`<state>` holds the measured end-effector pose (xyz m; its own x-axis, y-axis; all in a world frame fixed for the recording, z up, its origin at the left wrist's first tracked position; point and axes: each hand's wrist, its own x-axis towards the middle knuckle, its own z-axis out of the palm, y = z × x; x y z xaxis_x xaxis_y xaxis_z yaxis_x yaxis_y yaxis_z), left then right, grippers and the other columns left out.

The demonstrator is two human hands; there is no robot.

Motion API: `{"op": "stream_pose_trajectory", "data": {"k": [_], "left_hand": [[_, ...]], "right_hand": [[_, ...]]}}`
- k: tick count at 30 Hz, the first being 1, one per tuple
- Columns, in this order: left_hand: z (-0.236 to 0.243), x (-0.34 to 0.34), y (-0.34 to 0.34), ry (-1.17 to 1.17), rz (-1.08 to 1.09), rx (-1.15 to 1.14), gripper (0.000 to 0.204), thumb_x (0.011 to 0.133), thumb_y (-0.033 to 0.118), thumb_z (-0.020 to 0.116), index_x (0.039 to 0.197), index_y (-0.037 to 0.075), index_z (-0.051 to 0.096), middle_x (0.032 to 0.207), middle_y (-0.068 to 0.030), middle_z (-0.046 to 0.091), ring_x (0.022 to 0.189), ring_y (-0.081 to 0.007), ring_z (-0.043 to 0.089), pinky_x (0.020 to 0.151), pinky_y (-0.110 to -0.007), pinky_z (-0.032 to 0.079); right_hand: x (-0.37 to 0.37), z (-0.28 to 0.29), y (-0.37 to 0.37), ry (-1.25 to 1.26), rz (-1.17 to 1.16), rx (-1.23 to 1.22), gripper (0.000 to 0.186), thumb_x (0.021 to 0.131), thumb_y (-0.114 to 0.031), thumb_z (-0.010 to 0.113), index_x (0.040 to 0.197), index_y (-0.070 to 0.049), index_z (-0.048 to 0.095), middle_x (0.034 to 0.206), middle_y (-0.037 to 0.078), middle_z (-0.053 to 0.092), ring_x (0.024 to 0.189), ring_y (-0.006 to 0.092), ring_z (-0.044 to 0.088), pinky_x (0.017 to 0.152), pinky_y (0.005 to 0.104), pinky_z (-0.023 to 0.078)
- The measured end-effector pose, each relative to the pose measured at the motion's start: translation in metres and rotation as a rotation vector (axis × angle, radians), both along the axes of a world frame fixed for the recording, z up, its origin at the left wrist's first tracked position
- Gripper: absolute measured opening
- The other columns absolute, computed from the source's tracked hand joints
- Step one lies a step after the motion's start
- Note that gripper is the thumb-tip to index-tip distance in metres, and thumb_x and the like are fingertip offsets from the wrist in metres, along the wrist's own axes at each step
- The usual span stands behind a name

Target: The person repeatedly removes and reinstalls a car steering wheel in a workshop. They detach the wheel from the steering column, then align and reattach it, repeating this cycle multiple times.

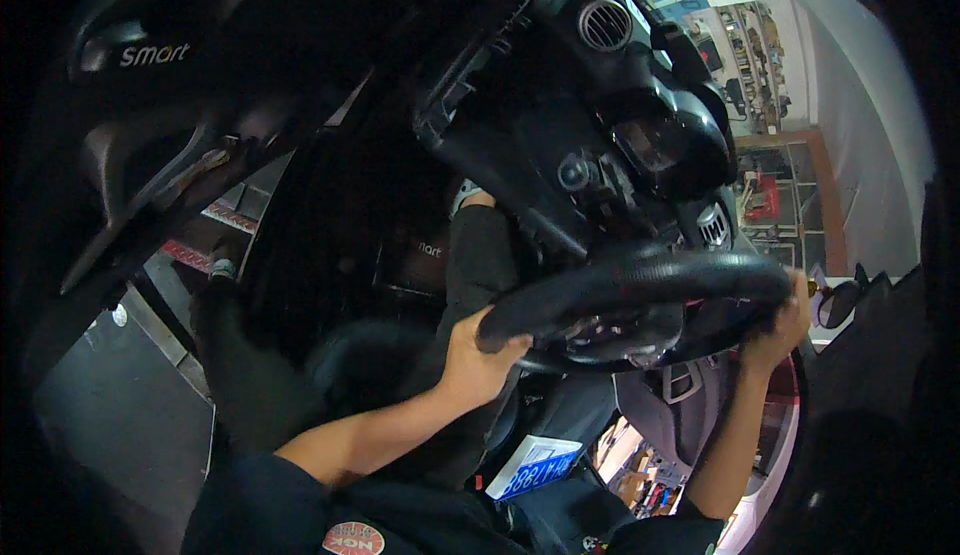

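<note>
A black leather steering wheel (640, 285) is in front of me, tilted so its rim looks like a flattened oval. On its left side my left hand (482, 357) is closed round the rim, thumb over the top. My right hand (786, 327) grips the opposite side, its fingers partly hidden behind the rim. Beyond the wheel, a round column end (575, 173) shows in the dark dashboard, beside the glossy instrument cluster (665, 145). The wheel looks apart from that column, though its underside is hidden.
An open car door (150, 155) stands at the left, above grey floor (130, 405). One leg reaches out there; the other is in the footwell. A round air vent (606, 24) tops the dashboard. A blue and white plate (540, 465) lies near my lap. Workshop shelves (755, 65) show through the windscreen.
</note>
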<state>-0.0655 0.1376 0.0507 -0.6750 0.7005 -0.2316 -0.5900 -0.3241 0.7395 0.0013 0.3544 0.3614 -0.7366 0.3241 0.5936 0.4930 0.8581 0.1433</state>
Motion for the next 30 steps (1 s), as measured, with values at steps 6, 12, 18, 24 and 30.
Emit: {"op": "stream_pose_trajectory", "data": {"k": [6, 12, 18, 24, 30], "left_hand": [[-0.009, -0.017, -0.009, 0.155, -0.181, 0.105, 0.023, 0.083, -0.001, 0.085, 0.1, 0.0, 0.07, 0.1, -0.0136, 0.079, 0.095, -0.0184, 0.076, 0.086, -0.034, 0.058], [-0.028, -0.033, -0.002, 0.081, -0.306, 0.458, 0.023, 0.082, 0.0, 0.087, 0.095, 0.002, 0.068, 0.104, -0.0153, 0.078, 0.096, -0.0245, 0.077, 0.091, -0.039, 0.06], [-0.026, -0.043, -0.005, 0.079, -0.348, 0.499, 0.027, 0.081, 0.007, 0.09, 0.097, 0.0, 0.07, 0.103, -0.0154, 0.077, 0.097, -0.0258, 0.076, 0.093, -0.042, 0.06], [-0.034, -0.032, -0.008, -0.034, -0.409, 0.486, 0.038, 0.075, 0.012, 0.095, 0.103, -0.001, 0.073, 0.108, -0.0153, 0.077, 0.103, -0.0296, 0.076, 0.103, -0.045, 0.058], [-0.042, -0.03, -0.008, -0.207, -0.612, 0.439, 0.038, 0.076, 0.015, 0.095, 0.104, 0.0, 0.074, 0.115, -0.0143, 0.077, 0.115, -0.0299, 0.075, 0.109, -0.048, 0.058]], "right_hand": [[0.022, 0.002, 0.003, 0.133, 0.015, -0.196, 0.096, 0.097, -0.092, 0.038, 0.094, 0.002, 0.059, 0.086, 0.009, 0.061, 0.081, 0.0197, 0.061, 0.072, 0.0334, 0.049], [0.038, 0.015, 0.004, 0.067, 0.135, -0.397, 0.1, 0.094, -0.094, 0.038, 0.104, 0.003, 0.059, 0.089, 0.014, 0.059, 0.078, 0.0236, 0.059, 0.068, 0.0346, 0.05], [0.015, 0.015, -0.016, 0.138, -0.017, -0.369, 0.096, 0.096, -0.094, 0.034, 0.098, -0.001, 0.057, 0.083, 0.014, 0.058, 0.076, 0.0238, 0.059, 0.069, 0.0361, 0.051], [-0.006, 0.009, -0.021, 0.123, 0.019, -0.398, 0.099, 0.092, -0.097, 0.04, 0.098, 0.0, 0.057, 0.082, 0.013, 0.056, 0.076, 0.0231, 0.056, 0.071, 0.0381, 0.047], [0.0, 0.013, -0.028, 0.063, 0.046, -0.35, 0.1, 0.09, -0.098, 0.045, 0.095, 0.001, 0.058, 0.083, 0.014, 0.059, 0.077, 0.0241, 0.058, 0.074, 0.0376, 0.049]]}}
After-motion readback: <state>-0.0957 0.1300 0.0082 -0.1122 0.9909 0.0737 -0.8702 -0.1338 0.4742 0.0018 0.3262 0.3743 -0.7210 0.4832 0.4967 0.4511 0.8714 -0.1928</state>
